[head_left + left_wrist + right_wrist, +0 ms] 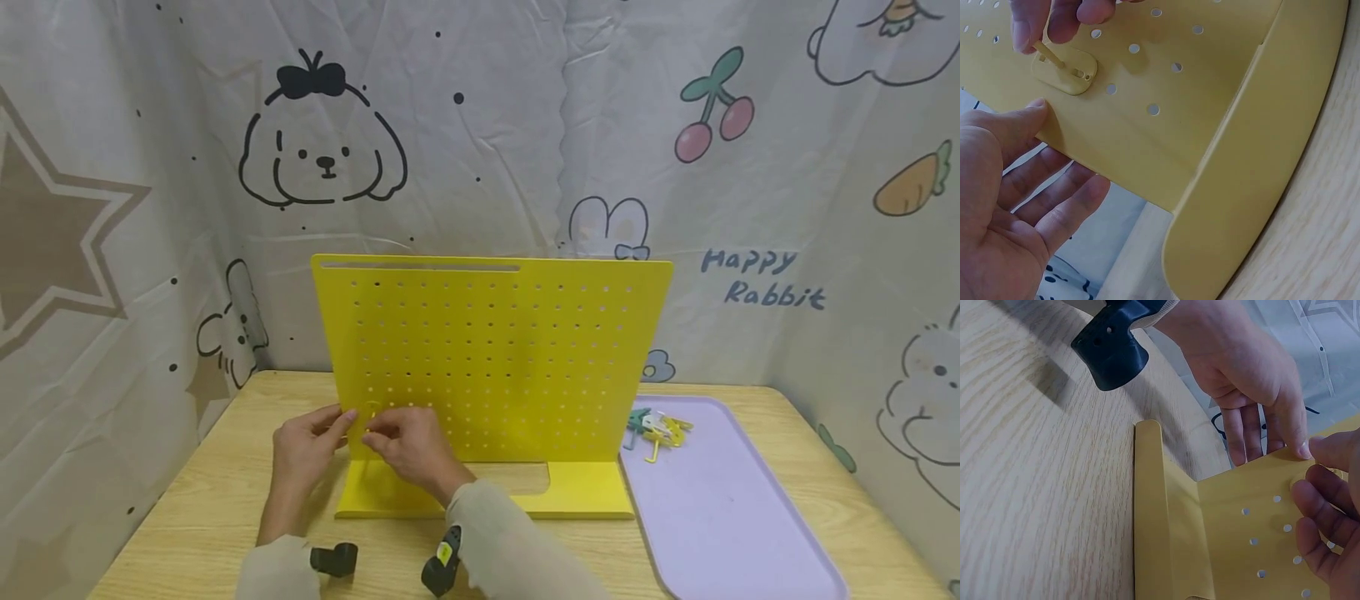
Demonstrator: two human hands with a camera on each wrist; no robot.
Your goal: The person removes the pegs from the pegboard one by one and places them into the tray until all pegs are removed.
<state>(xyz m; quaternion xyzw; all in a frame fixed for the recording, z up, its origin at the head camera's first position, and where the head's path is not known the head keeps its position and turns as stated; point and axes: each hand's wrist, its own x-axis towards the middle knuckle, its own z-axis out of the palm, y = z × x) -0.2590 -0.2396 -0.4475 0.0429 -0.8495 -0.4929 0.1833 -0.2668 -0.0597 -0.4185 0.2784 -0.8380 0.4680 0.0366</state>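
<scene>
A yellow pegboard [517, 333] stands upright on its own base on the wooden table. At its lower left edge my left hand [303, 442] grips the panel, thumb on the front face and fingers behind. My right hand [412, 442] is at the lower left of the front face and pinches the peg of a yellow hook [1063, 72]. In the left wrist view, the hook's rounded backplate lies against the perforated panel. The right fingers hide the peg's tip, and whether the hook is fully seated I cannot tell.
A light purple tray [731, 500] lies to the right of the pegboard. Several green, white and yellow hooks [660, 429] are piled at its far left corner. The pegboard's base [592, 487] extends toward me. A printed curtain [480, 167] hangs behind the table.
</scene>
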